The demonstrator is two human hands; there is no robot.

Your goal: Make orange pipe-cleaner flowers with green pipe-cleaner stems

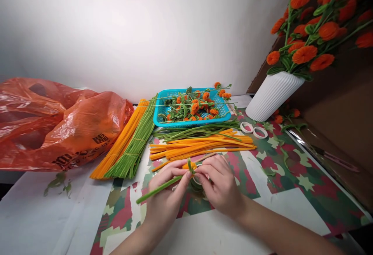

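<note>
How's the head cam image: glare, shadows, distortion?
Head view: bright patch on the white wall, glints on the red-orange plastic bag; white ribbed vase tilted, probably wide-angle stretch; deep shadow at right behind its orange flowers.

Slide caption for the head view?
Left hand and right hand hold a small orange-and-green piece before a blue basket of orange flowers.
</note>
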